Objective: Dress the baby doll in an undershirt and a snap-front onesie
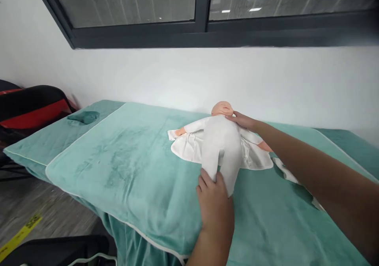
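A baby doll point(222, 133) in white clothing lies on a green bed cover, its head toward the wall and its legs toward me. Its arms are spread, over a shiny white cloth garment point(256, 155) that fans out on both sides beneath it. My left hand point(215, 197) is closed around the doll's lower leg, on the left one as I see it. At the neck and shoulder, my right hand point(241, 120) grips the doll, some fingers hidden behind it. The doll's feet are mostly covered by my left hand or out of sight.
The green bed cover point(142, 171) has a pale border and a face hole point(83, 117) at its left end. A white strip of cloth point(286, 172) lies partly under my right forearm. Black-and-red chairs point(38, 108) stand at left; a black seat point(62, 248) is near the front.
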`<state>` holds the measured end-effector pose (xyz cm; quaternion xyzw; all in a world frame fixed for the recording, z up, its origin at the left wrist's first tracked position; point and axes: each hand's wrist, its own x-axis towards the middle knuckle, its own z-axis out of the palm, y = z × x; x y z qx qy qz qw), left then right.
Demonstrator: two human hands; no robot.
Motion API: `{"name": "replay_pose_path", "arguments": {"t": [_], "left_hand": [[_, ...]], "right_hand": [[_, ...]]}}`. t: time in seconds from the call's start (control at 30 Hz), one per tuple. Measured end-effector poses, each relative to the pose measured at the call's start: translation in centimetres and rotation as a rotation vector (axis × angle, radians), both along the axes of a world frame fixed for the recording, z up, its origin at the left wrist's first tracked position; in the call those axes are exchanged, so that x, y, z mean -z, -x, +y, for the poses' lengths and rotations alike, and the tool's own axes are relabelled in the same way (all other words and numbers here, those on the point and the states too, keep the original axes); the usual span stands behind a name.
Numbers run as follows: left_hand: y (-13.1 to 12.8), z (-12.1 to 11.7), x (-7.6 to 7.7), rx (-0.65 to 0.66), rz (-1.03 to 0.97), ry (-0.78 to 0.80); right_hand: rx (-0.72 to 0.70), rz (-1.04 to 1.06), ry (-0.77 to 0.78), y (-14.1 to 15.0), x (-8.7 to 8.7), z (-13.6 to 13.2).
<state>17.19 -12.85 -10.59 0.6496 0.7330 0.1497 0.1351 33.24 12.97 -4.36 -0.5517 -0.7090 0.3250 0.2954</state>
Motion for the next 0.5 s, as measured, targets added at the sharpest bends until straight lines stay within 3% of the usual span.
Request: {"name": "replay_pose_path", "arguments": {"t": [0.07, 0.13, 0.27, 0.33, 0.4, 0.5], "left_hand": [[0.3, -0.2, 0.1, -0.016, -0.033, 0.007], [1.3, -0.5, 0.0, 0.001, -0.118, 0.001], [5.8, 1.0, 0.5, 0.078, -0.418, -0.120], [8.4, 3.7, 1.3, 0.083, -0.431, -0.253], [10.4, 7.4, 2.3, 0.139, -0.263, -0.348], [11.5, 13.3, 3.6, 0.221, 0.045, -0.369]], "right_hand": [[0.009, -0.009, 0.059, 0.5, 1.0, 0.6], [0.014, -0.103, 0.023, 1.0, 1.2, 0.8], [0.145, -0.540, -0.275, 2.2, 0.0, 0.4], [0.149, -0.665, -0.472, 3.7, -0.3, 0.0], [0.004, -0.678, -0.601, 5.9, -0.2, -0.1], [-0.312, -0.687, -0.538, 10.2, 1.0, 0.8]]}}
